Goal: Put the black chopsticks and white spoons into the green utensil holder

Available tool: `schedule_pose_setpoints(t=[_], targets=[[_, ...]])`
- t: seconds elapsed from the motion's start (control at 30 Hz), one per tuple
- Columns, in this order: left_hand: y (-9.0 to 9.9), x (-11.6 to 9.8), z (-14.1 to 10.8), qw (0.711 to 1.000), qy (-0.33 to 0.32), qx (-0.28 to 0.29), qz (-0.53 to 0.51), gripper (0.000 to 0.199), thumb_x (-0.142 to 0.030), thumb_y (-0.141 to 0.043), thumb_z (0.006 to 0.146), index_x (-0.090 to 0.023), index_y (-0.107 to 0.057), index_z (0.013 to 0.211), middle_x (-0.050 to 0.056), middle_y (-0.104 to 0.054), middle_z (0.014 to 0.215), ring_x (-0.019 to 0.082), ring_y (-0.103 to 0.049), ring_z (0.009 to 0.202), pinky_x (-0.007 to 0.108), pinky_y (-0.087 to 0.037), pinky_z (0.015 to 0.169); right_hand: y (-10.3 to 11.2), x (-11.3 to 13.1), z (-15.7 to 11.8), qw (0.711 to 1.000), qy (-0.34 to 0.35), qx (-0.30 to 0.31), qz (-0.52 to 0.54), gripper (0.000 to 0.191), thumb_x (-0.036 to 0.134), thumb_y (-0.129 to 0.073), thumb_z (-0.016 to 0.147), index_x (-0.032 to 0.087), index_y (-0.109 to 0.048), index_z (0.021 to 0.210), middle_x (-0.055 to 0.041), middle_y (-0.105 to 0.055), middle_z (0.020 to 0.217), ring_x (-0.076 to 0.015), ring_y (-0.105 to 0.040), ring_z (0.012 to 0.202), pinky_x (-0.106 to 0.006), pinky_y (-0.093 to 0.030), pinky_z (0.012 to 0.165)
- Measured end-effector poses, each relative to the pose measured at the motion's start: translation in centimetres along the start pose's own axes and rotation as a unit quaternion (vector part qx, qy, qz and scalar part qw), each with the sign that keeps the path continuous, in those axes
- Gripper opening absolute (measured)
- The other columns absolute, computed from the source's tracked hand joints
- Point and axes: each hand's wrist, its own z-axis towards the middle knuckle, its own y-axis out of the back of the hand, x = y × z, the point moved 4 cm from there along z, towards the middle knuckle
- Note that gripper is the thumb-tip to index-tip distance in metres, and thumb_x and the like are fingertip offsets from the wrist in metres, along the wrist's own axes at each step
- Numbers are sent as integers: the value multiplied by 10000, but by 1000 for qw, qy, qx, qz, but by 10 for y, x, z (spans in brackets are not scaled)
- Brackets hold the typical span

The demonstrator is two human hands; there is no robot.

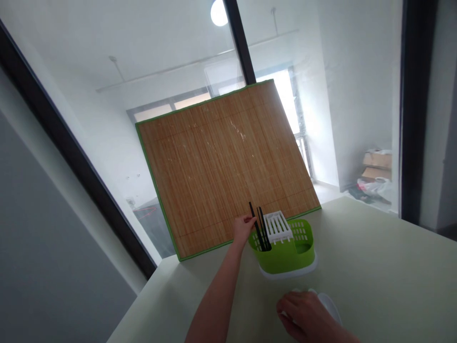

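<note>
**Black chopsticks upright in the green caddy, white pieces outside it**

Through the head view I have my left hand (243, 227) at the left end of the green cutlery caddy (285, 261), thumb and fingers pinched nearly closed on a black chopstick (252, 208). Its lower part is already inside the caddy, leaning slightly left. Just to its right, more black chopsticks (263, 225) stand in the same end; they crowd together, so I cannot give a sure count.

The white slotted rack (277, 226) sits tilted across the caddy's middle, and the white base tray (290, 275) is underneath. By my judgement, the caddy is largely put together and the chopsticks are in, one of them with my fingers on it.

Outside the caddy, nearer me, are smooth white pieces (330, 306), possibly spoons. My right hand (303, 312) is over or beside them, fingers partly curled; I cannot tell whether it grips any.

The caddy rests on the pale table (371, 257), in front of a green-edged bamboo mat (228, 166) propped against the glass partition (160, 43).
</note>
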Motion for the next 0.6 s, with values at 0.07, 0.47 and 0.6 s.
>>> schedule_pose_setpoints(t=[0.07,0.47,0.6], targets=[[-11,8,-1,999,9,28,30,200,-304,-684,743,-111,-711,785,96,-705,725,154,-657,602,257,-521,573,-2,2,2,1000,12,-1,-21,85,145,-494,799,216,-529,770,25,-647,722,-137,-585,620,-280,-235,537],[-10,12,-7,981,35,54,182,286,-429,-685,718,-185,-739,857,144,-708,973,306,-626,966,396,-474,811,-2,3,2,999,15,-7,-50,91,139,-505,787,211,-546,749,32,-652,708,-124,-585,605,-299,-221,521],[-18,23,-6,984,31,86,153,273,-421,-663,744,-179,-745,840,113,-726,844,246,-665,812,345,-501,744,-4,1,2,998,4,6,-62,89,154,-502,797,214,-549,752,31,-652,707,-134,-585,607,-290,-227,519]])
